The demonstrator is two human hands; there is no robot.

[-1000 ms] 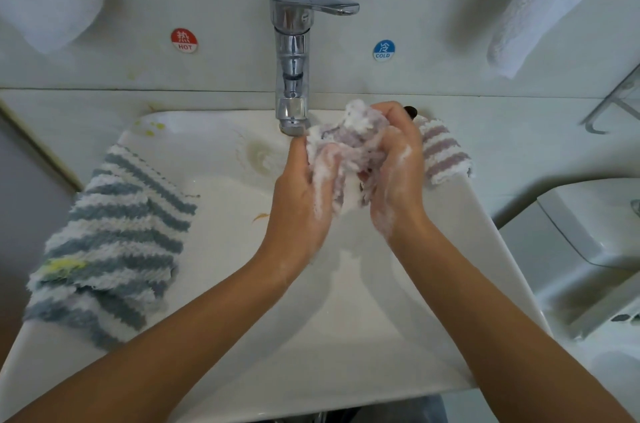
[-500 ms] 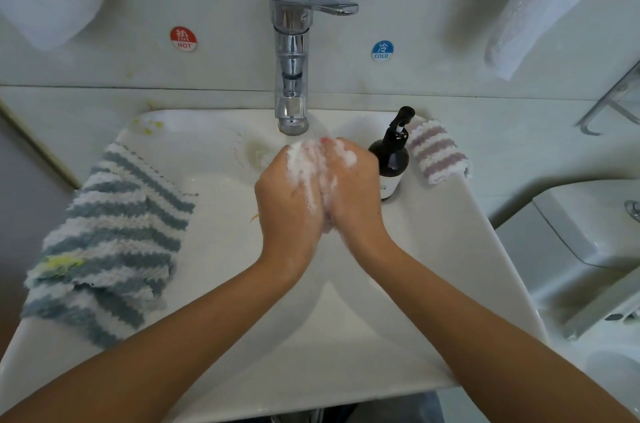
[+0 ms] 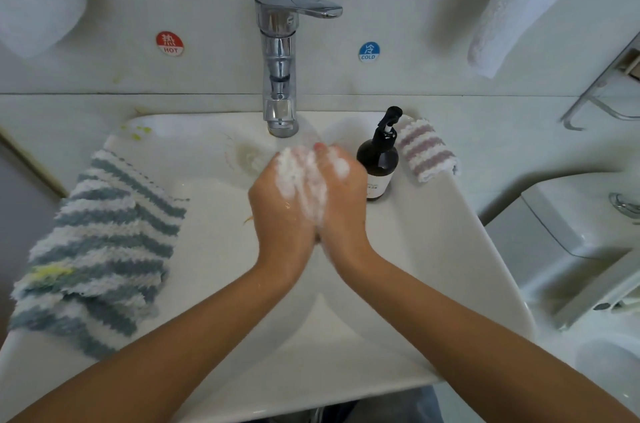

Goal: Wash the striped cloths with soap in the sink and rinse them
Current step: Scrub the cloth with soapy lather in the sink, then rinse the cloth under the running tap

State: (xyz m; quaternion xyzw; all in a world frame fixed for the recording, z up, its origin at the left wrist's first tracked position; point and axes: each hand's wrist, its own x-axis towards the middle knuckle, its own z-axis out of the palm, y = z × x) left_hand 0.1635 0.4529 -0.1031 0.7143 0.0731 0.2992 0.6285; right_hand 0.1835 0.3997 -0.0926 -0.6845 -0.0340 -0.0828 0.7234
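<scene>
Pressing together under the faucet (image 3: pixel 280 76), lathered left hand (image 3: pixel 282 200) and right hand (image 3: pixel 341 194); fingers hidden by foam, grasp impossible to tell. Left of them, blue-striped cloth (image 3: pixel 100 249); right, past the soap bottle (image 3: pixel 378 162), pink-striped cloth (image 3: pixel 426 149). Likely soft, floppy, heavy wet; best bunched mid-cloth. Readable: "HOT", "COLD".

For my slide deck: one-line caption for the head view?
Soapy left hand and right hand pressed together over the sink, between striped cloths.
</scene>
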